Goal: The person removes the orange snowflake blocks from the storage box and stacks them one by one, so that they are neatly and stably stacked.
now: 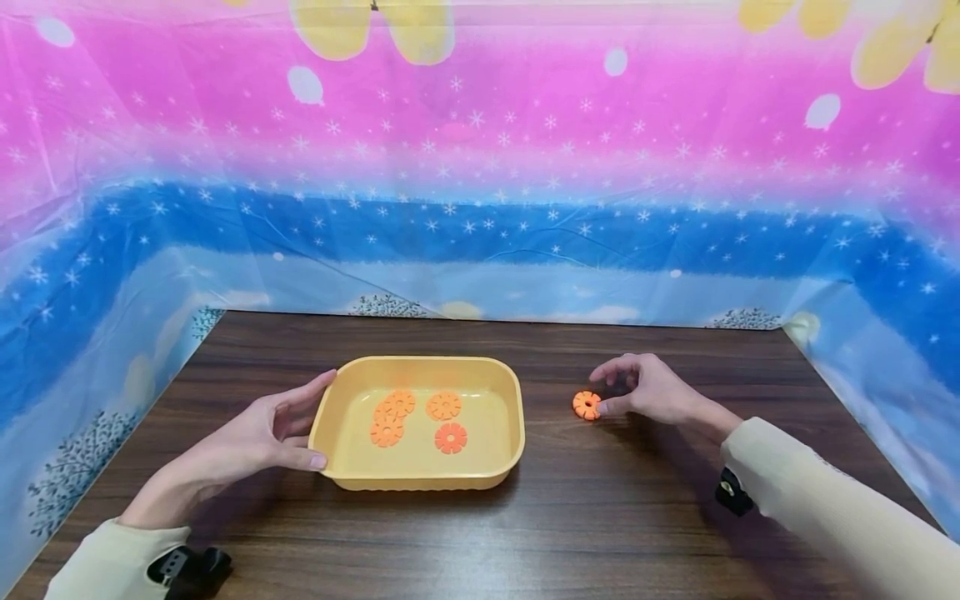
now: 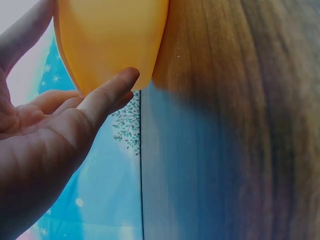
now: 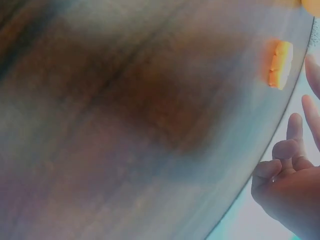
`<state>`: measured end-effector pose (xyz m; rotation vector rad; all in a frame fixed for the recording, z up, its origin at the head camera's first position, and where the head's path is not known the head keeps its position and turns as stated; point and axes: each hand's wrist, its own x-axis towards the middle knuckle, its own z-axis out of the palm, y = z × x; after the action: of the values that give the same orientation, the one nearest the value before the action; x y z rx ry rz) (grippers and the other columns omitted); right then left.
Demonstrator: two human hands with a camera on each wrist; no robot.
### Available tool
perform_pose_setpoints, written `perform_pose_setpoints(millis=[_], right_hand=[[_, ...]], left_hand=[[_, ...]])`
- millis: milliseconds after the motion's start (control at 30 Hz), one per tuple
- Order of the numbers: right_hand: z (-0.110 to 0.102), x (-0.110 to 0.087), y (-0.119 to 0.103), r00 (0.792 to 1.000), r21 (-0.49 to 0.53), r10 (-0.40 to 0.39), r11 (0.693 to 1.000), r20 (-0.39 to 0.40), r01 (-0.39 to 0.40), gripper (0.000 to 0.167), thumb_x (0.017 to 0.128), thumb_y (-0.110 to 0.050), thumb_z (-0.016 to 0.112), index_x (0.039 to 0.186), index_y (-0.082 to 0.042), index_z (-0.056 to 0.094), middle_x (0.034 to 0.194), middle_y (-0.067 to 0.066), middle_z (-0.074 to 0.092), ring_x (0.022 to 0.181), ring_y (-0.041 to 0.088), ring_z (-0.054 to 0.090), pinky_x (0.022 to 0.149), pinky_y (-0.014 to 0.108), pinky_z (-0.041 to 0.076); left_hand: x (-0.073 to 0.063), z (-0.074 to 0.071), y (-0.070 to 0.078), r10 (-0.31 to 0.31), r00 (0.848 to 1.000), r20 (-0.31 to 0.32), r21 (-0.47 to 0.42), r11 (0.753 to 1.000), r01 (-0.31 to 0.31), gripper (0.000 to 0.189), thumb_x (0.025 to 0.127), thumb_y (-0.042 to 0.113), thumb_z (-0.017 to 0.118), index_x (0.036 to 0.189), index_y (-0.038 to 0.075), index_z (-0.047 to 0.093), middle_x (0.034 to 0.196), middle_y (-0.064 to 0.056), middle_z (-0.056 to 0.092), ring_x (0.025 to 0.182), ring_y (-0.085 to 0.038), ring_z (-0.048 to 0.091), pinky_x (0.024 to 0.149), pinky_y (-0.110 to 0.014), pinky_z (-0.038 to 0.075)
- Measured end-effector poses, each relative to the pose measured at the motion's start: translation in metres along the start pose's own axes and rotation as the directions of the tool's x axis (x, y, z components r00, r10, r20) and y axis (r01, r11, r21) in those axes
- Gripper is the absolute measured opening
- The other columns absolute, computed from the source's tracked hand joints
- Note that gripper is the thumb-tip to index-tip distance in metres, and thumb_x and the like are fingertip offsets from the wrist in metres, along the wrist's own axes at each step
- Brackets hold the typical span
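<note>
A yellow plastic basin (image 1: 416,479) stands on the table with several flat orange notched discs (image 1: 451,438) lying inside, some overlapping at its left. My left hand (image 1: 251,442) rests against the basin's left end, thumb at the near corner and index finger stretched along the far corner. In the left wrist view its extended fingers touch the basin's outer wall (image 2: 112,40). To the right of the basin, a loose orange notched disc (image 1: 587,406) is by my right hand (image 1: 656,392). That thumb tip overlaps the disc's edge in the head view; the right wrist view shows the fingers spread and apart from it.
The dark wood-grain table (image 1: 450,550) carries the basin and the loose disc. A pink and blue patterned cloth (image 1: 480,192) hangs along its back and sides. Black wrist devices (image 1: 733,493) sit at both sleeves.
</note>
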<state>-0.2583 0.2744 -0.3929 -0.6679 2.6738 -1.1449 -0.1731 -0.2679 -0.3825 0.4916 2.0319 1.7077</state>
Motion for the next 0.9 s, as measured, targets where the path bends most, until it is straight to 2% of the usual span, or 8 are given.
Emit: perform_pose_setpoints(millis=[133, 233, 367, 633, 900], right_hand=[[-0.005, 0.003, -0.007, 1.0, -0.028, -0.001, 1.0, 0.001, 0.001, 0.04, 0.086, -0.015, 0.089, 0.121, -0.002, 0.075, 0.105, 0.014, 0.064, 0.074, 0.024, 0.044, 0.063, 0.033, 0.036], [-0.007, 0.007, -0.012, 1.0, -0.047, -0.004, 0.999, 0.01, 0.005, 0.039, 0.087, -0.015, 0.088, 0.122, -0.003, 0.075, 0.106, 0.016, 0.064, 0.076, 0.025, 0.044, 0.065, 0.034, 0.036], [-0.009, 0.013, -0.017, 0.999, -0.066, -0.02, 0.998, 0.031, 0.022, 0.04, 0.089, -0.018, 0.087, 0.124, -0.003, 0.075, 0.109, 0.018, 0.065, 0.08, 0.027, 0.044, 0.068, 0.037, 0.036], [-0.007, 0.024, -0.034, 0.998, -0.102, -0.024, 0.994, 0.062, 0.031, 0.041, 0.09, -0.02, 0.087, 0.126, -0.005, 0.075, 0.112, 0.014, 0.067, 0.093, 0.034, 0.052, 0.075, 0.041, 0.043], [-0.007, 0.032, -0.05, 0.995, -0.109, -0.056, 0.992, 0.084, 0.065, 0.038, 0.089, -0.021, 0.087, 0.123, -0.009, 0.076, 0.107, 0.006, 0.068, 0.08, 0.027, 0.048, 0.071, 0.038, 0.04]], left_hand=[[0.001, -0.001, 0.0, 0.028, 1.0, 0.009, 0.03, 0.999, -0.028, 0.111, 0.087, -0.005, 0.082, 0.169, 0.004, 0.007, 0.174, -0.02, 0.007, 0.151, -0.037, 0.026, 0.106, -0.033, 0.05], [0.002, -0.001, 0.0, 0.04, 0.999, 0.016, 0.026, 0.999, -0.041, 0.111, 0.087, -0.005, 0.082, 0.169, 0.004, 0.007, 0.174, -0.022, 0.008, 0.149, -0.033, 0.035, 0.106, -0.032, 0.049], [0.002, -0.002, 0.001, 0.038, 0.999, 0.031, -0.007, 0.999, -0.038, 0.111, 0.087, -0.006, 0.081, 0.169, 0.004, 0.007, 0.172, -0.026, 0.009, 0.145, -0.036, 0.042, 0.105, -0.036, 0.051], [0.002, -0.001, 0.001, 0.024, 0.999, 0.021, -0.016, 1.0, -0.024, 0.111, 0.087, -0.005, 0.082, 0.169, 0.005, 0.008, 0.173, -0.024, 0.01, 0.148, -0.039, 0.037, 0.104, -0.036, 0.052], [0.001, -0.001, 0.0, 0.024, 0.999, 0.024, -0.034, 0.999, -0.023, 0.111, 0.087, -0.005, 0.081, 0.169, 0.005, 0.007, 0.173, -0.026, 0.009, 0.148, -0.042, 0.035, 0.103, -0.038, 0.053]])
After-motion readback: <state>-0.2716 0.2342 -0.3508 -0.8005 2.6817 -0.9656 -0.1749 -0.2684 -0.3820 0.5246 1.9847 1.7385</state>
